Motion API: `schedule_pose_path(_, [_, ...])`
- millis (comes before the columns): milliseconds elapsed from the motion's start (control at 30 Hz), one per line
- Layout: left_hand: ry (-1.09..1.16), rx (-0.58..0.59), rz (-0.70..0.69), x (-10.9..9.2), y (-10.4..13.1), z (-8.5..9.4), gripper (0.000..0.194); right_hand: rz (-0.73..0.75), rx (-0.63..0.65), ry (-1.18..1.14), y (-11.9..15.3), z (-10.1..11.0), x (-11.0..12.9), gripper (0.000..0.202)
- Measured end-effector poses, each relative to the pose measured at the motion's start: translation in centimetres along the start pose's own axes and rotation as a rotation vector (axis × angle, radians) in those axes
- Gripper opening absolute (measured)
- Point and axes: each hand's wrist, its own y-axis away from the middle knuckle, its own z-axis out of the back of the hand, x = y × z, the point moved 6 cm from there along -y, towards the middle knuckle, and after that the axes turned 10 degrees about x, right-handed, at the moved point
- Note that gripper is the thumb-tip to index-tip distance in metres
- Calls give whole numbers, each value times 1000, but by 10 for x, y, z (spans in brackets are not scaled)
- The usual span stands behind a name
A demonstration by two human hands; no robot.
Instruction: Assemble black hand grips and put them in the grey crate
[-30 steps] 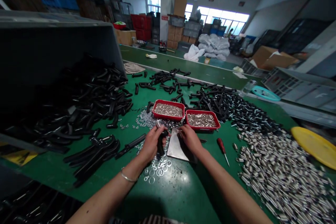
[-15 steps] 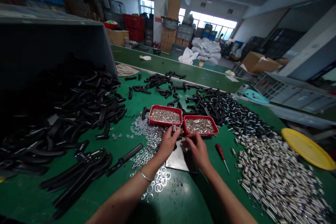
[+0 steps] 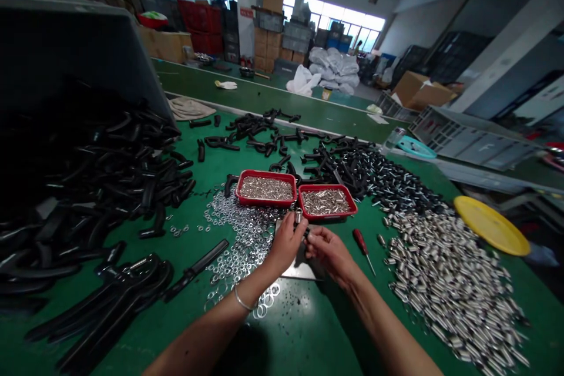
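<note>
Left hand (image 3: 284, 242) clamped on coil (image 3: 298, 217), by far edge of plate (image 3: 303, 272); right hand (image 3: 329, 250) close, grip unclear. Best keep coil steady.

The left hand (image 3: 285, 245) and right hand (image 3: 330, 254) hide most of a small dark part (image 3: 305, 234) between them and cover much of a metal plate (image 3: 303, 271) below. The left edge cuts off a gray bin (image 3: 141, 61), its depths lost in shadow. Across the room, a person (image 3: 359, 46) is too small to make out.
</note>
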Motion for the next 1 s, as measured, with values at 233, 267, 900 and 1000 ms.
schedule_pose_path(233, [103, 112, 21, -17, 1, -2, 24, 455, -131, 849, 17, -6, 36, 18])
schedule_pose_path(267, [94, 125, 27, -19, 1, -3, 24, 462, -154, 849, 18, -7, 37, 17])
schedule_pose_path(900, [465, 78, 259, 20, 11, -20, 36, 328, 68, 1079, 17, 13, 27, 21])
schedule_pose_path(1000, [525, 75, 346, 36, 15, -17, 39, 169, -100, 1282, 8, 75, 55, 29])
